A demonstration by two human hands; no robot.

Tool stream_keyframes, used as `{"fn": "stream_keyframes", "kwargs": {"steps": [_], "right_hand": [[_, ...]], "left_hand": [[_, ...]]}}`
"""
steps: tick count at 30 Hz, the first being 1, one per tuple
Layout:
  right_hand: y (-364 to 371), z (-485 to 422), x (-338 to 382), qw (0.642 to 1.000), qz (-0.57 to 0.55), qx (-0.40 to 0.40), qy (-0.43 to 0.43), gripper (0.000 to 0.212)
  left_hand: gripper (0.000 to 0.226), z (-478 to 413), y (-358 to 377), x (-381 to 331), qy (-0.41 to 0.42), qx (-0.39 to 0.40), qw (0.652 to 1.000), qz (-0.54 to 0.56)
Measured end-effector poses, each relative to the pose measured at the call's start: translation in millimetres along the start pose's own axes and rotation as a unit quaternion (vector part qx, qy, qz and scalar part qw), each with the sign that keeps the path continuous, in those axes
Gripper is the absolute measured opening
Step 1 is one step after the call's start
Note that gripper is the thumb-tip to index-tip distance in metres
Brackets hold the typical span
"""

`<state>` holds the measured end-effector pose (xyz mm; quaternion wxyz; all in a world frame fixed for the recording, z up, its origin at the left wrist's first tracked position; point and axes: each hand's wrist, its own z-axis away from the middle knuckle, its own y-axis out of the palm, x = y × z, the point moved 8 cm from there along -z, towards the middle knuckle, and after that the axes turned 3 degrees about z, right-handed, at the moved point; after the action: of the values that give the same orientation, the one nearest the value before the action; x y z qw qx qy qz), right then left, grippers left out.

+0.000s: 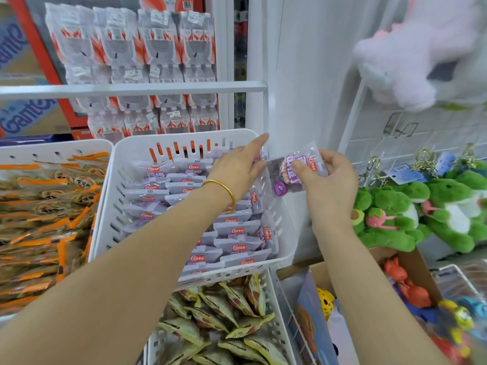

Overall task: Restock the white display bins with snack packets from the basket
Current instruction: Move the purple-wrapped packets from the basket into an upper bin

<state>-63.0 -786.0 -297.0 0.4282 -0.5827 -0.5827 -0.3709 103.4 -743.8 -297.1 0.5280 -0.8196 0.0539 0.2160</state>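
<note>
In the middle white bin: purple snack packets stand in rows, nearly to the rim.
Progress: we judge this bin almost stocked. A gap at its far right corner seems to be what is left, and we see no basket.
Right hand: pinches one purple packet just beside the bin's right rim, not yet inside.
Left hand: fingers stretched, index raised, touching packets at that corner. It grips nothing we can see.
Left bin: heaped with orange-striped packets.
Lower bin: holds yellowish triangular packets.
</note>
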Motion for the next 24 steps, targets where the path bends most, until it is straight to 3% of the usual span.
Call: {"fn": "stream_keyframes", "kwargs": {"steps": [3,6,10,14,19,24], "right_hand": [[-1,0,-1,1.0,-0.026,-0.012,0.005,0.032],[-4,3,1,0.999,-0.037,-0.029,-0.005,0.032],[-7,4,3,0.999,-0.038,-0.032,-0.015,0.031],[-4,8,2,0.999,-0.042,-0.028,-0.016,0.03],[1,11,7,0.999,-0.021,-0.003,-0.037,0.031],[32,6,23,0.99,0.061,0.071,-0.102,0.029]], "left_hand": [[0.051,-1,1,10,-0.035,-0.002,0.999,-0.005],[0.06,3,3,16,-0.057,0.008,0.995,-0.087],[0.074,14,-13,3,-0.019,-0.091,0.975,-0.204],[0.068,18,10,7,-0.033,0.031,0.972,-0.232],[0.053,19,-19,23,-0.056,-0.072,0.982,-0.163],[0.05,27,-4,54,-0.081,0.037,0.97,-0.228]]}}
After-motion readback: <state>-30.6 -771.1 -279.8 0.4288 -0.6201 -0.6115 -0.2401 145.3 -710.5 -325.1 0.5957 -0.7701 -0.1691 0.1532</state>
